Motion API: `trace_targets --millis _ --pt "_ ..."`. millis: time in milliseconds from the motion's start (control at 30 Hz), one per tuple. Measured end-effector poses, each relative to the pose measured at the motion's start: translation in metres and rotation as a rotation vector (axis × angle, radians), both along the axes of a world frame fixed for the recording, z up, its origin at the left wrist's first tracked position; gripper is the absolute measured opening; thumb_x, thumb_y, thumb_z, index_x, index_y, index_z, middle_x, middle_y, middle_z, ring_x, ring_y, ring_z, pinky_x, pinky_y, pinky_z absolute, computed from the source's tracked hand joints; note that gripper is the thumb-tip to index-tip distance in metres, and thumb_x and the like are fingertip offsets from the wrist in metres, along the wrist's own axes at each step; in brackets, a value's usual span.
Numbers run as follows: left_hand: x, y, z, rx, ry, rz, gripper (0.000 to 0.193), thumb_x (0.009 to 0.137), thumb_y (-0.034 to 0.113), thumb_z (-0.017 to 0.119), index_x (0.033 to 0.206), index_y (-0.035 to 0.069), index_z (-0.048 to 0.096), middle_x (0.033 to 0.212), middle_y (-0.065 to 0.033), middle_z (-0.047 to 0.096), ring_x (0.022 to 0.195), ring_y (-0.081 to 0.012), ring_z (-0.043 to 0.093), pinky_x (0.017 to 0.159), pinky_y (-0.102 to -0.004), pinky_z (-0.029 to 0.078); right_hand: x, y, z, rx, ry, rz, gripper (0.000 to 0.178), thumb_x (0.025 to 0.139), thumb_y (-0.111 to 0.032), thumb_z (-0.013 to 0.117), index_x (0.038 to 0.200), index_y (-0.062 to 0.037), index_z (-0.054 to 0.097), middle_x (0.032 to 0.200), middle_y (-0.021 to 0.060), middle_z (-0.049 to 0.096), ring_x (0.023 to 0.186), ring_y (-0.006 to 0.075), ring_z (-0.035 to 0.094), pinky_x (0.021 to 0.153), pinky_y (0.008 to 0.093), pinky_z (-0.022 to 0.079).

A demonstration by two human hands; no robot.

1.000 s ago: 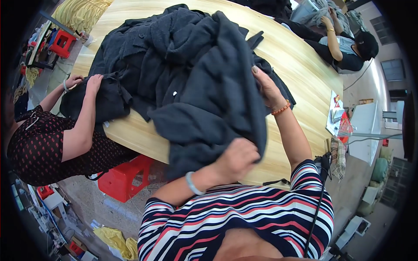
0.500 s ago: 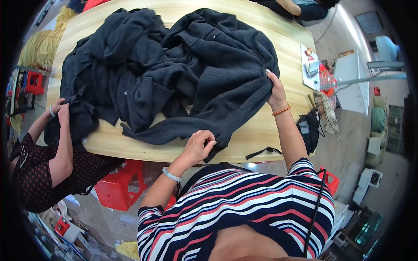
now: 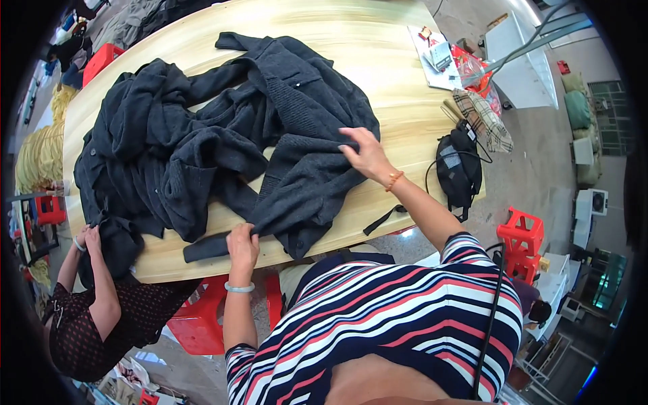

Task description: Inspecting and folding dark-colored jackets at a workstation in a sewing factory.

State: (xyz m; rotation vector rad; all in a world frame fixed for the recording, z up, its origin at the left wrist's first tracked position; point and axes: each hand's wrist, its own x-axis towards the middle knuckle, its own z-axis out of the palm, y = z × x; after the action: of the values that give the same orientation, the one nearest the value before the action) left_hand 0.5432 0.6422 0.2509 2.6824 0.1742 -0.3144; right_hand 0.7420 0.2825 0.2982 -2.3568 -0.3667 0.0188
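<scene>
1. At your far left, yellow cloth (image 3: 37, 162) shows beyond the desk (image 3: 405, 94).
2. A co-worker (image 3: 81, 331) in a dotted dark top has both hands on a dark cloth piece (image 3: 116, 246) at the near left corner.
3. A rumpled heap (image 3: 135, 152) of dark clothes covers the left part of the desk.
4. Under the near edge stands a red stool (image 3: 192, 331).
5. Your left hand (image 3: 243, 250) is at that edge, its fingers bent over a sleeve (image 3: 206, 248); whether they grip it, you cannot tell.
6. The dark cardigan (image 3: 314, 101) lies mid-desk, touching the heap, its front panel folded over.
7. Your right hand (image 3: 370, 158) rests on the cardigan's right side, fingers spread and not closed on the cloth.
8. Further right are a white board (image 3: 442, 79) carrying small items, a black bag (image 3: 459, 169) and, just beside it, a checked cloth (image 3: 482, 121).
</scene>
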Motion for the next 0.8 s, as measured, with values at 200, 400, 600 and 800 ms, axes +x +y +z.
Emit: trace_targets --millis 200,400,600,800 --pt "0.003 -0.085 0.064 -0.767 0.132 -0.216 0.026 0.080 0.011 0.077 0.098 -0.002 0.065 0.089 -0.0154 0.064 0.080 -0.0298 0.063 0.073 -0.0326 0.051 0.064 0.083 0.009 0.000 -0.225 0.012 0.070 0.080 -0.032 0.079 0.138 -0.0081 0.050 0.128 0.0166 0.056 0.119 0.0352 0.054 0.101 0.0430 0.045" --pt "0.020 -0.152 0.086 -0.923 0.352 -0.403 0.023 0.085 0.010 0.072 0.103 -0.001 0.067 0.099 -0.0144 0.066 0.091 -0.0280 0.066 0.079 -0.0339 0.053 0.155 0.170 -0.002 -0.117 -0.207 -0.125 0.073 0.078 -0.041 0.078 0.139 -0.0112 0.050 0.132 0.0149 0.055 0.122 0.0357 0.052 0.102 0.0460 0.043" --pt "0.052 -0.091 0.140 -1.083 -0.345 0.042 0.022 0.083 0.004 0.067 0.105 0.002 0.068 0.108 -0.0132 0.067 0.103 -0.0269 0.063 0.095 -0.0354 0.047 0.129 0.147 0.010 0.246 0.175 0.386 0.025 0.086 -0.022 0.067 0.100 -0.0018 0.069 0.094 0.0211 0.068 0.092 0.0377 0.066 0.080 0.0427 0.051" --pt "0.062 -0.060 0.303 -1.049 -1.572 -0.139 0.036 0.096 0.034 0.057 0.107 0.000 0.058 0.091 -0.0058 0.054 0.094 -0.0221 0.052 0.091 -0.0405 0.037 -0.034 0.045 0.035 0.133 0.531 0.783 0.028 0.081 -0.009 0.063 0.108 -0.0042 0.070 0.100 0.0138 0.070 0.094 0.0336 0.066 0.089 0.0390 0.051"
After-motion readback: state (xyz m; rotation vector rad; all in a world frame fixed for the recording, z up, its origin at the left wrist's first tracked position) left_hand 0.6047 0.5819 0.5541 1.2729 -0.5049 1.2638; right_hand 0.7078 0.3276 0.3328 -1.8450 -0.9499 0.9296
